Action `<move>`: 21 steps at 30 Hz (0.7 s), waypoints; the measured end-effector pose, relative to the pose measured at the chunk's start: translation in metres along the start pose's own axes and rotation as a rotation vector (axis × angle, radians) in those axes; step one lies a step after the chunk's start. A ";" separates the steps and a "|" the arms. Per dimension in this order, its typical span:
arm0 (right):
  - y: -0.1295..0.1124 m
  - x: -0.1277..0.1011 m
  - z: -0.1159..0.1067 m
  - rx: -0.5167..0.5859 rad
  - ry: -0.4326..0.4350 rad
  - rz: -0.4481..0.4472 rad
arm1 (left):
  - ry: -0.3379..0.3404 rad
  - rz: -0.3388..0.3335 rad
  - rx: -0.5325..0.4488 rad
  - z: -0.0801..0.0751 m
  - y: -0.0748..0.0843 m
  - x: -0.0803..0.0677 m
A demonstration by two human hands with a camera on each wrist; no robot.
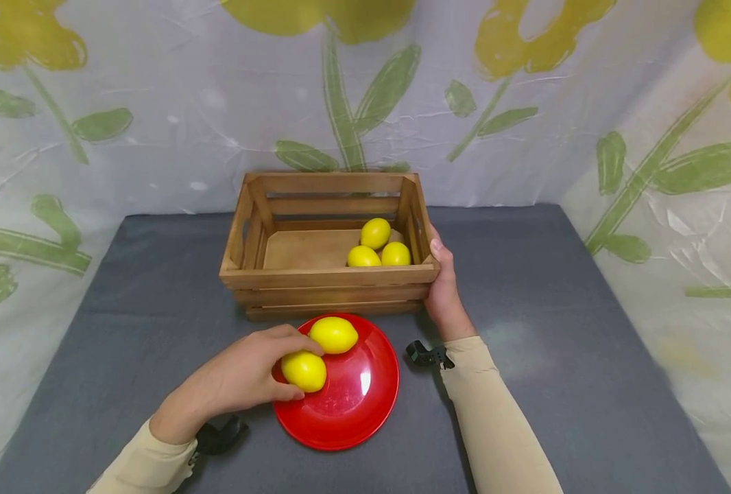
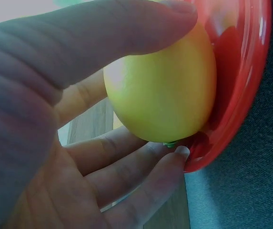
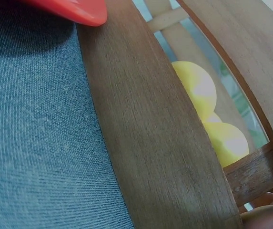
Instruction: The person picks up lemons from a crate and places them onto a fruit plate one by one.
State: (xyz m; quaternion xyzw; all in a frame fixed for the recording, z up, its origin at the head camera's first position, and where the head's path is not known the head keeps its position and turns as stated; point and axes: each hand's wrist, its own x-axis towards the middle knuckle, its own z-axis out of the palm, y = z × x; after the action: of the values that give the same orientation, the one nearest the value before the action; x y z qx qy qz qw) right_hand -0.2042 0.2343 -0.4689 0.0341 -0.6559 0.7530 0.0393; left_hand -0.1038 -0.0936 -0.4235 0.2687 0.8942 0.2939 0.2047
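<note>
Lemons sit in two places here. The left hand curls its fingers and thumb around one lemon on the near left part of the red plate. A second lemon lies on the far part of the plate, touching the held one. Just behind the plate stands a wooden crate with three lemons bunched in its right end. The right hand holds the crate's near right corner, thumb on top of the rim and fingers against the side. Everything rests on a grey cloth over the table.
</note>
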 end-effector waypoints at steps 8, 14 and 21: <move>0.000 0.001 0.000 0.000 0.007 -0.018 | -0.012 0.008 0.004 -0.001 0.001 0.001; -0.001 0.003 0.001 0.003 -0.001 -0.025 | 0.012 0.010 0.016 -0.004 0.002 -0.002; 0.000 0.000 0.000 0.003 0.007 0.002 | 0.017 -0.003 0.094 -0.019 0.011 -0.008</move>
State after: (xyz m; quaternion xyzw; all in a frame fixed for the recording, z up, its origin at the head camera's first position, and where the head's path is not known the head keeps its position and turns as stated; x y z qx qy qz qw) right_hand -0.2039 0.2338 -0.4694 0.0306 -0.6548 0.7541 0.0408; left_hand -0.1038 -0.0992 -0.4009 0.2740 0.9092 0.2535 0.1845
